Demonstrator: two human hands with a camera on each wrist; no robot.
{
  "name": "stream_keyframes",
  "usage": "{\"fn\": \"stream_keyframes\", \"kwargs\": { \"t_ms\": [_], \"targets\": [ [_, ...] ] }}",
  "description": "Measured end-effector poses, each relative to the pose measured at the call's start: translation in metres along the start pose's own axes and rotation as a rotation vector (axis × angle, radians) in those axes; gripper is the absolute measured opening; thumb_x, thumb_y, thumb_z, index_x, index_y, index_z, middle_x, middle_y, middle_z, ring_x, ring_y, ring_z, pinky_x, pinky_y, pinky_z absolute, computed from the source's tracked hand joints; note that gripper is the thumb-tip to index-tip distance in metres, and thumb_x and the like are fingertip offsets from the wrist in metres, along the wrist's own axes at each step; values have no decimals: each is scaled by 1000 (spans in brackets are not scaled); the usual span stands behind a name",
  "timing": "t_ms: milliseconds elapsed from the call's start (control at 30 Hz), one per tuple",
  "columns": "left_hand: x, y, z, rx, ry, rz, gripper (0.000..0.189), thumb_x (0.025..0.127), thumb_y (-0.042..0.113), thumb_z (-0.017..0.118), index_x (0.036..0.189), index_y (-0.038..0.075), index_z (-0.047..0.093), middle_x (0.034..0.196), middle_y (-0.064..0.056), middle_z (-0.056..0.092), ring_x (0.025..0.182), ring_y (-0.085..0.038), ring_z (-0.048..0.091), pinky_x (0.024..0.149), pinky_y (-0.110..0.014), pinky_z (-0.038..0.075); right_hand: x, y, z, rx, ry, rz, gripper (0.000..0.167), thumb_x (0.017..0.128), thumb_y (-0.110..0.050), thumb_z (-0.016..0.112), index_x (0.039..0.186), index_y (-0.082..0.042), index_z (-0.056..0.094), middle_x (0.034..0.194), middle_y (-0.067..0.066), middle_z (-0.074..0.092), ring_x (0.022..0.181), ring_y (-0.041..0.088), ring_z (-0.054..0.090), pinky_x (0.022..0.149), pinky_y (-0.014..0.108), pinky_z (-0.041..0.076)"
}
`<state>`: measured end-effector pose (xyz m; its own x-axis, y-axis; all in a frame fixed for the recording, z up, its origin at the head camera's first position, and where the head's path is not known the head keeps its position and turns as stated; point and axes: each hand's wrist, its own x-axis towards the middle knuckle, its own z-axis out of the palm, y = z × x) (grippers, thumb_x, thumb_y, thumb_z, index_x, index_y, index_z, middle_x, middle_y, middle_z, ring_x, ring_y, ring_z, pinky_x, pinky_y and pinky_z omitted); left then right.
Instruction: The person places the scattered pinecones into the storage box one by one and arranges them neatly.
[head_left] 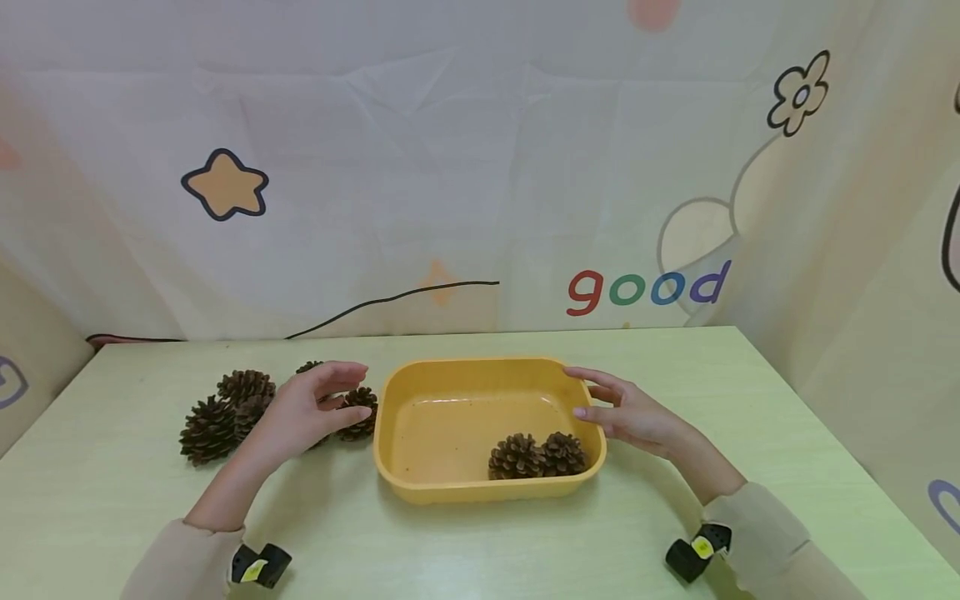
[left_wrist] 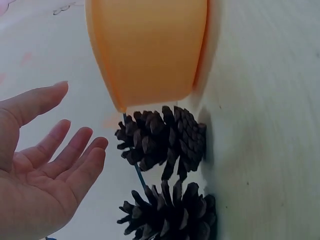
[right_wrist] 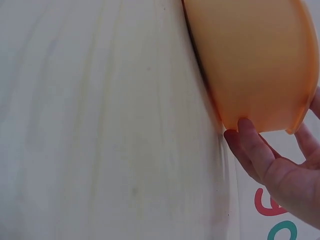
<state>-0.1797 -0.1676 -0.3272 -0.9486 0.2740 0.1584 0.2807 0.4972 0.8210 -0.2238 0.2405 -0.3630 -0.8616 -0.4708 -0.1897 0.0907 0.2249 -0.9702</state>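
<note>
A yellow plastic basin (head_left: 442, 425) stands on the table, with two pine cones (head_left: 516, 457) (head_left: 564, 454) in its near right corner. My right hand (head_left: 637, 417) holds the basin's right end, thumb over the rim and other fingers along the outer wall, as the right wrist view shows on the basin (right_wrist: 255, 60). To the left of the basin my left hand (head_left: 303, 412) hovers over pine cones, its fingers loosely bent and holding nothing. In the left wrist view a pine cone (left_wrist: 162, 140) lies right by the basin's end, apart from that hand; another (left_wrist: 170, 212) lies behind it.
Several pine cones (head_left: 210, 429) are bunched at the left of the table (head_left: 465, 550), partly hidden behind my left hand. A printed cloth (head_left: 420, 183) hangs along the table's back edge and sides. Each sleeve has a small black camera (head_left: 261, 567) strapped to it.
</note>
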Motion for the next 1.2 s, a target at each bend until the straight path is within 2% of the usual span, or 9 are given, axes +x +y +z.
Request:
{"fn": "stream_keyframes", "kwargs": {
  "t_ms": [267,500,733,933,1200],
  "targets": [
    [8,-13,-8,55,-24,8,55,81,19,70,128,1,48,126,-19,52,116,-34,49,95,-44,43,-2,-2,2,-11,2,9,67,88,-19,62,144,-11,26,145,26,19,111,30,51,89,36,49],
    [15,-19,-12,112,-82,-1,56,81,20,70,129,3,48,125,-20,52,115,-35,49,92,-47,45,-2,-3,2,-16,5,8,67,88,-19,62,144,-10,25,144,26,20,112,31,50,89,37,49],
    [21,-24,-10,237,-101,19,54,80,18,70,127,2,49,122,-21,55,112,-35,52,91,-47,46,-1,-2,2,-15,2,4,67,88,-18,62,144,-10,26,145,26,20,115,34,48,91,40,47],
    [25,-23,-7,336,-113,21,53,79,15,71,126,1,51,120,-21,56,109,-36,53,89,-48,46,-1,-2,2,-17,7,2,66,88,-18,62,143,-10,27,144,26,21,112,32,50,89,36,49],
    [28,-25,-6,367,-153,1,53,78,16,72,124,-1,52,119,-20,57,107,-34,54,87,-46,48,0,-1,1,-12,2,-1,67,88,-18,62,143,-10,26,145,26,20,112,31,50,88,36,49]
  ]
}}
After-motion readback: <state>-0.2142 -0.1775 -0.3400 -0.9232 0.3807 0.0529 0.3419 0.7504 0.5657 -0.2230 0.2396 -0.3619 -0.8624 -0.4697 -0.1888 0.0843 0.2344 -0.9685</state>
